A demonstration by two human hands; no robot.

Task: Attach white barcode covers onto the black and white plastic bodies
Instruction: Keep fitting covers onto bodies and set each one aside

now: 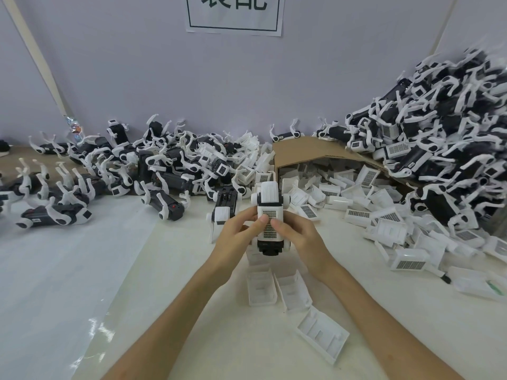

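Two hands in view, both busy. The left hand [235, 230] and right hand [297, 233] hold one held body [270, 197] above the middle of the counter [192, 297]. Each grip is closed round a side of it, both thumbs pressing on the one barcode cover [268, 227] that sits on its face. The body's black end [270, 247] points toward the near edge.

We count one spare body [226, 204] lying just left of the left hand, touching or nearly touching its fingers; we cannot tell which.

We count three loose covers near the near edge, hollow side up: first cover [262, 286] directly under the hands, second cover [295, 293] just beside it, third cover [323, 335] a little further toward the near right.

An open cardboard box [301, 150] lies on its side at the far edge, right of the middle. A spill of covers [384, 220] runs out of it toward the right edge, too many to count, some with the barcode up.

The right heap [439, 138] of bodies climbs the far right corner against the wall, and the left heap [164, 163] spreads along the far edge to the left corner; neither can be counted.

A clear plastic sheet [68, 270] covers the left side of the counter. One paper sign [234, 12] hangs on the wall, cut off by the frame.

The forearms cross the near edge, and the hands hide both sides of the held body.
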